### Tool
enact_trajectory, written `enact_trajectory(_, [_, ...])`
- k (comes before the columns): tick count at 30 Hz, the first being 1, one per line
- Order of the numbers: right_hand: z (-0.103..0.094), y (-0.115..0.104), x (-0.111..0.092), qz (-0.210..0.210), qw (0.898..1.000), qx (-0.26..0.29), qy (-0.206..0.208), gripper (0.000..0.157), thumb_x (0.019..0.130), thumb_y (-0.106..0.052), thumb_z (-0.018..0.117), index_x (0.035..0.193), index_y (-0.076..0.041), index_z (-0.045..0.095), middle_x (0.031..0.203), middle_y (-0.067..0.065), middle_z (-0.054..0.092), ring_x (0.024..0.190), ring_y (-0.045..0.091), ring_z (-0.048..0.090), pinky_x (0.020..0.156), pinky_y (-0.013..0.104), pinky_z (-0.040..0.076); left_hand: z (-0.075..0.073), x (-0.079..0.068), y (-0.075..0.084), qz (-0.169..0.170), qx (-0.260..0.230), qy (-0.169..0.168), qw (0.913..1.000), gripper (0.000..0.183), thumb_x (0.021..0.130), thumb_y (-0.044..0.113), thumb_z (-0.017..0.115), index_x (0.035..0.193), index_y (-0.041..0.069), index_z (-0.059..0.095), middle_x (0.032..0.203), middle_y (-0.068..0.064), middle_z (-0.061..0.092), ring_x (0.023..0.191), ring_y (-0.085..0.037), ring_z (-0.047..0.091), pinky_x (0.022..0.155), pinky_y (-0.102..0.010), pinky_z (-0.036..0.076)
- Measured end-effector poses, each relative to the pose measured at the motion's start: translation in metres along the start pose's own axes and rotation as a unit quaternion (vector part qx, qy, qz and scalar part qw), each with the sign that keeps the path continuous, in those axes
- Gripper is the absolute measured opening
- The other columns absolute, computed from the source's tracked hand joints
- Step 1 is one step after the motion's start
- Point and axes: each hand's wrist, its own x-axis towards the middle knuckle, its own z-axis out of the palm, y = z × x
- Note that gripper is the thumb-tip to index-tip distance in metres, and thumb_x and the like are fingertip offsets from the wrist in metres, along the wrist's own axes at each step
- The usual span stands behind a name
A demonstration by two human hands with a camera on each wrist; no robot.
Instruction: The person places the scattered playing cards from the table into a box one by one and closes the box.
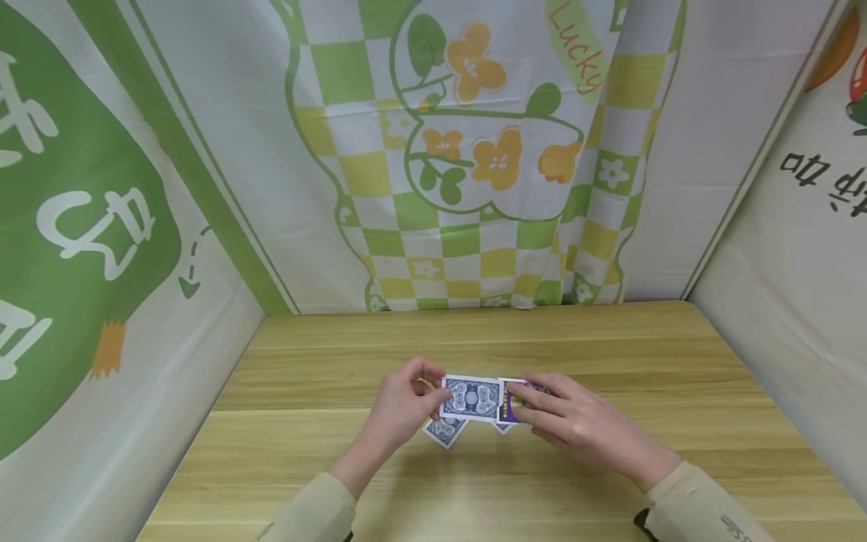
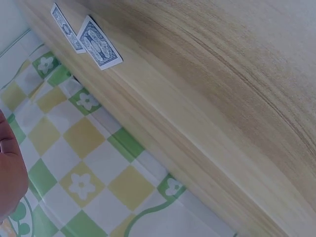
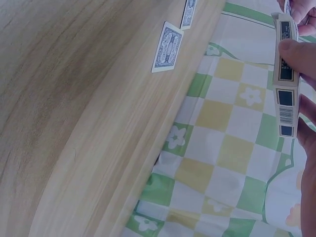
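My left hand (image 1: 403, 403) pinches the left end of a blue-backed playing card (image 1: 472, 397), thumb on top. The card's right end meets a card box (image 1: 509, 403) with a purple face and yellow lettering. My right hand (image 1: 576, 418) grips that box, its fingers spread over the top. The right wrist view shows the box's narrow side (image 3: 286, 113) with a barcode, the thumb pressed along it. Below the hands, two blue-backed playing cards lie on the table, a left card (image 1: 445, 432) and a right card (image 1: 503, 427), both partly covered in the head view.
The wood-grain table (image 1: 305, 444) spreads out around the hands. A checked green and yellow curtain (image 1: 474, 248) hangs behind its far edge. Printed fabric walls stand at the left (image 1: 217, 286) and right (image 1: 759, 263).
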Motion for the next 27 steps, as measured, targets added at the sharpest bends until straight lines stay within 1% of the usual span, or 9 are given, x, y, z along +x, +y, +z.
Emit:
enact_trajectory(7, [-0.0005,-0.0005,-0.001,-0.001,1.0,0.0,-0.005,0.039,0.111,-0.028,0.039,0.122,-0.013,0.073,0.14,0.006,0.064,0.125,0.032,0.061,0.095,0.043,0.059,0.0031,-0.0011,0.004,0.005,0.009,0.008,0.9999,0.023,0.085,-0.001,0.076,0.105,0.001,0.066,0.09,-0.01,0.065,0.058,-0.016,0.062,0.049,-0.029,0.059])
enact_trajectory(16, [-0.002,0.0,-0.0023,0.007,1.0,0.006,-0.006,0.04,0.111,-0.03,0.039,0.122,-0.013,0.073,0.14,0.006,0.064,0.123,0.034,0.062,0.095,0.044,0.059,0.0025,0.0002,0.0032,0.0,-0.024,-0.002,0.9997,0.024,0.084,-0.001,0.077,0.105,0.001,0.066,0.091,-0.011,0.065,0.058,-0.017,0.062,0.049,-0.028,0.059])
enact_trajectory(27, [-0.0011,0.0001,-0.0034,0.006,1.0,0.01,-0.005,0.038,0.111,-0.029,0.042,0.123,-0.013,0.074,0.142,0.006,0.063,0.127,0.032,0.06,0.098,0.044,0.058,0.0028,0.0005,0.0036,-0.002,-0.035,-0.003,0.9994,0.023,0.084,-0.001,0.077,0.105,0.001,0.066,0.091,-0.011,0.065,0.059,-0.017,0.062,0.049,-0.027,0.058])
